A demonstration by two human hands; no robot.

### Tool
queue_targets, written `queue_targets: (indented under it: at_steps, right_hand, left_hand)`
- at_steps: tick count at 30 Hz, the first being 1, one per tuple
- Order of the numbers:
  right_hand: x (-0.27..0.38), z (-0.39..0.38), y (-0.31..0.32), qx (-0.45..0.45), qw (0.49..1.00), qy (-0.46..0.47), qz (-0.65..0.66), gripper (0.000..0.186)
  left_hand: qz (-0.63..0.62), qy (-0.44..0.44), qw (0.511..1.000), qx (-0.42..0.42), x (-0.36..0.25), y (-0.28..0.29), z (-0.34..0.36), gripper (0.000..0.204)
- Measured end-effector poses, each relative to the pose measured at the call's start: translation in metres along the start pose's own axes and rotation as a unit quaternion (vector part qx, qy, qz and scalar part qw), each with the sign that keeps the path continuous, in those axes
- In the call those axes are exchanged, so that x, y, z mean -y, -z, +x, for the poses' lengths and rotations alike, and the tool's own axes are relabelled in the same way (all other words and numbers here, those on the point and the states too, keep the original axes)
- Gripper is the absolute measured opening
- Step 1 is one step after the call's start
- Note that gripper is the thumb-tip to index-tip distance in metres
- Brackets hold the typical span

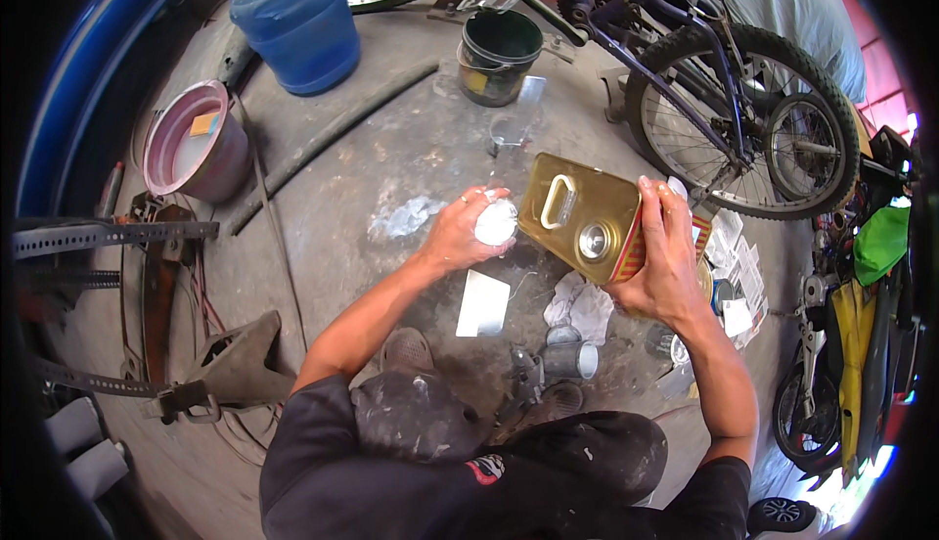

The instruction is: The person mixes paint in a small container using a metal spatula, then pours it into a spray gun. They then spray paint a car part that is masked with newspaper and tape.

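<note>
In the head view, the right hand [668, 264] wraps around a gold rectangular tin [582, 215], fingers pressed on its far side and thumb hidden behind it; the tin tilts toward the left hand [460, 237]. Its top shows a flat handle and a round cap, and a red-and-white striped label runs down the side under the palm. The left hand cups a white wad [496, 222], fingers curled shut around it, just beside the tin's corner; whether it is cloth or paper is hard to tell. Below lie a white card [484, 303] and crumpled rags [584, 307] on the concrete floor [323, 247]. A dark pail [499, 56] stands farther off, its yellow label partly hidden. A blue jug [296, 17] is cut off at the top edge.
</note>
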State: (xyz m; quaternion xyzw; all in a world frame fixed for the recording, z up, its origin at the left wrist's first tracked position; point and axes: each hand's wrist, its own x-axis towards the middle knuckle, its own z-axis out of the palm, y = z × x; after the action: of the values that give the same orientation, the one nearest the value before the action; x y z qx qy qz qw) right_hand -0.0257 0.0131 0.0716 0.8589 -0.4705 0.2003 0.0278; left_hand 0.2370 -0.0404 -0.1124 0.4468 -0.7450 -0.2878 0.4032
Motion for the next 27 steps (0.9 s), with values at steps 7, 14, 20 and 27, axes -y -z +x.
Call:
queue_targets:
  at_steps: [7, 14, 20, 27]
  right_hand:
    - [-0.019, -0.006, -0.015, -0.117, 0.959, -0.17, 0.196, 0.122]
    - [-0.075, -0.011, -0.035, -0.342, 0.833, -0.304, 0.31, 0.122]
    - [-0.139, -0.007, -0.092, -0.437, 0.815, -0.319, 0.208, 0.101]
    - [-0.182, -0.014, -0.169, -0.428, 0.785, -0.416, 0.164, 0.099]
  left_hand:
    - [-0.001, -0.012, 0.999, -0.047, -0.001, 0.012, 0.024, 0.073]
    - [0.059, -0.088, 0.994, -0.013, -0.01, 0.008, 0.033, 0.076]
    - [0.009, -0.111, 0.991, 0.069, -0.026, -0.018, 0.034, 0.076]
    - [-0.054, -0.121, 0.983, 0.124, -0.017, -0.1, 0.029, 0.08]
